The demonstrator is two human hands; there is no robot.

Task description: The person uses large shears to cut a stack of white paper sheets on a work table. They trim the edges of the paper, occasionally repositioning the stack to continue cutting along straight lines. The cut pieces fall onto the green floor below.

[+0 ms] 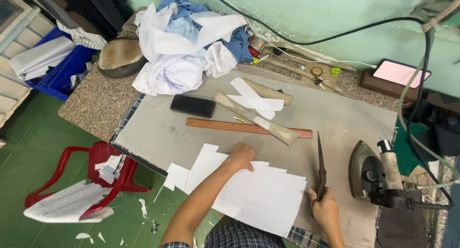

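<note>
My left hand [241,156] lies flat, fingers curled, on a fanned stack of white cut pieces [258,193] at the near edge of the grey pressing cloth [158,133]. My right hand [326,207] grips the handles of long dark scissors [320,164], whose closed blades point away from me over the cloth, just right of the stack.
A wooden ruler [230,126], black phone [193,106], wooden strips and white cut shapes [254,100] lie mid-table. A pile of white and blue fabric [184,47] sits at the back. An iron [378,174] stands at right, cables overhead. A red plastic chair [91,176] stands on the green floor.
</note>
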